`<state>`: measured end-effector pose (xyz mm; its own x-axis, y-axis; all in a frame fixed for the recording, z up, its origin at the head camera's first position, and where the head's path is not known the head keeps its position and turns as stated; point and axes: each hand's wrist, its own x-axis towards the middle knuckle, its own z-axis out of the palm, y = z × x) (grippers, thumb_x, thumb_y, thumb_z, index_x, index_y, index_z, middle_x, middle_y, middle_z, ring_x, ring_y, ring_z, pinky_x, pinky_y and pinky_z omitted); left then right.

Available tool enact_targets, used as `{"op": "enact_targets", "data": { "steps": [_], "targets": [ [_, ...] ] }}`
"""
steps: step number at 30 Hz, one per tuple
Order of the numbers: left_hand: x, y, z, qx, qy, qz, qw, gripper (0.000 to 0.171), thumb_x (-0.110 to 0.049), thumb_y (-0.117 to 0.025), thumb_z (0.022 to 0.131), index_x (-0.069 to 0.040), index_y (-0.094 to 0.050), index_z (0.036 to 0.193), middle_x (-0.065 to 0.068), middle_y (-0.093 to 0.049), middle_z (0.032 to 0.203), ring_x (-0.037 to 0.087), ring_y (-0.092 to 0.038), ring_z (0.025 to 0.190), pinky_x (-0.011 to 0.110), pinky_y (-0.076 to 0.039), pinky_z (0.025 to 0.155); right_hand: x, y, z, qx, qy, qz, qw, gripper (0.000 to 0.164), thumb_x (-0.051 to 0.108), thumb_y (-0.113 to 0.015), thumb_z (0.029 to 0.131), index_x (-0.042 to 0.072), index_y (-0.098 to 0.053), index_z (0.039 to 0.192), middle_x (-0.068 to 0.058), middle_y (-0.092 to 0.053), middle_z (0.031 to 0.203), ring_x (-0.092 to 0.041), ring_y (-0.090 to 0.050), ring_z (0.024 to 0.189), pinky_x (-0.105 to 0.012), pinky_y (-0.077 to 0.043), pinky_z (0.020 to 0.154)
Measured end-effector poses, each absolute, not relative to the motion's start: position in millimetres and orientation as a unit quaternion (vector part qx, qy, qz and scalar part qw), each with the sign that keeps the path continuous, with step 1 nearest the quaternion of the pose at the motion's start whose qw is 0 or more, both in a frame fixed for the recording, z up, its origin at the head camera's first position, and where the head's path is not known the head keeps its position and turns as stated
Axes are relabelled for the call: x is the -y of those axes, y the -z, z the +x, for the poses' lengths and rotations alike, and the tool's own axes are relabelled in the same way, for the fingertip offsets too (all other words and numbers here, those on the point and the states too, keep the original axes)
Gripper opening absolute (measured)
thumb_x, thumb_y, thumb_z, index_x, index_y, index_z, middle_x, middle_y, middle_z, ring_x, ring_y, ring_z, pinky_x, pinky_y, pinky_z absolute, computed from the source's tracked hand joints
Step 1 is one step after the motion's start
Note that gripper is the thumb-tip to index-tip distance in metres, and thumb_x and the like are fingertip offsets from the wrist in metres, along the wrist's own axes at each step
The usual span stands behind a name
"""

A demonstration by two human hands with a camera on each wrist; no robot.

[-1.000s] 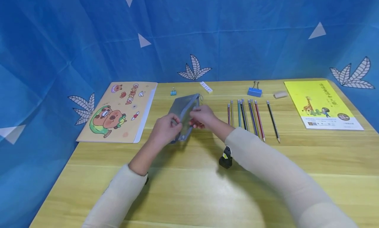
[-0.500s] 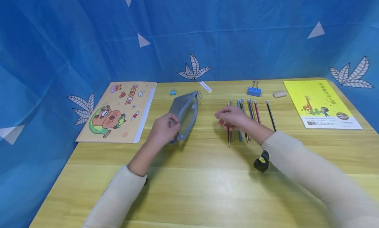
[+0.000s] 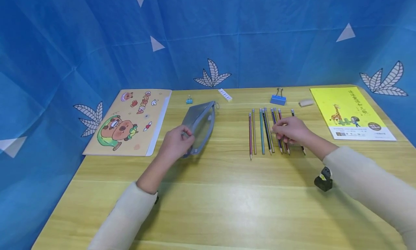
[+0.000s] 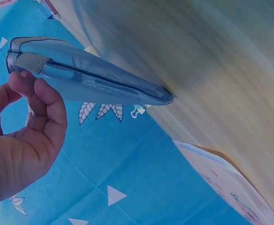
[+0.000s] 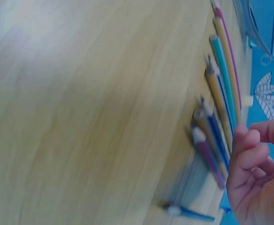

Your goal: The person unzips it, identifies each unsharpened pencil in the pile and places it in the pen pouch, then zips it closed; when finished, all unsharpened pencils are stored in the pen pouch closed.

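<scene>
Your left hand [image 3: 175, 142] pinches an edge of the grey-blue mesh zip pouch [image 3: 196, 115]; slackening could collapse its mouth. Rightward, your right hand [image 3: 293, 129] curls over slim coloured wooden pencils [image 3: 261, 131], any grip unclear; brushing could roll them. The wood-grain table [image 3: 227, 196] offers room between and nearer you, far edge behind.

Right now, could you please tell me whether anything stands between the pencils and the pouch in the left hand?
Nothing visible does: in the head view, only tabletop shows between the pencils and the pouch. The right hand is at the pencils, outside that gap.
</scene>
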<state>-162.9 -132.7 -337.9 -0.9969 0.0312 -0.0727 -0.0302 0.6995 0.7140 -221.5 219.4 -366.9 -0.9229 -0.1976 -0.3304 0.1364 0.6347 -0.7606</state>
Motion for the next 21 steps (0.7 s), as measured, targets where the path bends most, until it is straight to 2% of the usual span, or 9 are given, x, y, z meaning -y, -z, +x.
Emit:
{"op": "enact_targets", "data": {
  "steps": [3,7,11,15,21],
  "targets": [
    [133.2,339.0,-163.5,-0.921,-0.386,0.001,0.039,0.009,-0.021,-0.055,0.08,-0.013,-0.051,0.085,0.004,-0.056,0.059,0.018,-0.053,0.046,0.027,-0.04,0.041,-227.0,367.2,-222.0,-0.909,0.381,-0.035,0.165,0.028,0.018,-0.047,0.084,-0.001,-0.055,0.103,-0.009,-0.058,0.062,-0.013,-0.047,0.042,-0.022,-0.032,0.036],
    [132.3,339.1,-163.7,-0.921,-0.388,0.0,0.041,0.009,-0.02,-0.055,0.08,-0.013,-0.051,0.085,0.004,-0.056,0.06,0.018,-0.053,0.046,0.028,-0.041,0.041,-231.9,368.0,-221.5,-0.949,0.29,-0.059,0.106,0.024,0.018,-0.049,0.08,0.001,-0.06,0.093,-0.005,-0.06,0.062,-0.015,-0.051,0.046,-0.026,-0.037,0.043],
    [130.8,339.2,-163.5,-0.919,-0.392,-0.003,0.045,0.009,-0.02,-0.055,0.081,-0.013,-0.051,0.086,0.004,-0.056,0.061,0.018,-0.053,0.046,0.028,-0.041,0.042,-231.5,368.5,-220.4,-0.97,0.226,-0.066,0.066,0.019,0.02,-0.055,0.078,0.004,-0.064,0.085,-0.011,-0.063,0.08,-0.017,-0.05,0.054,-0.028,-0.037,0.044],
    [129.7,339.3,-163.6,-0.917,-0.395,-0.003,0.048,0.009,-0.02,-0.054,0.081,-0.013,-0.051,0.086,0.005,-0.056,0.061,0.018,-0.053,0.047,0.028,-0.041,0.042,-229.5,367.6,-220.5,-0.977,0.199,-0.054,0.061,0.019,0.021,-0.057,0.077,0.006,-0.065,0.085,-0.017,-0.06,0.095,-0.02,-0.05,0.06,-0.029,-0.038,0.04],
    [129.2,340.4,-164.6,-0.918,-0.394,-0.003,0.047,0.009,-0.02,-0.054,0.081,-0.013,-0.051,0.086,0.005,-0.056,0.06,0.018,-0.053,0.046,0.028,-0.041,0.041,-227.0,365.9,-221.0,-0.981,0.178,-0.04,0.068,0.017,0.021,-0.057,0.077,0.007,-0.065,0.081,-0.013,-0.062,0.085,-0.021,-0.052,0.062,-0.031,-0.039,0.04]
  ]
}}
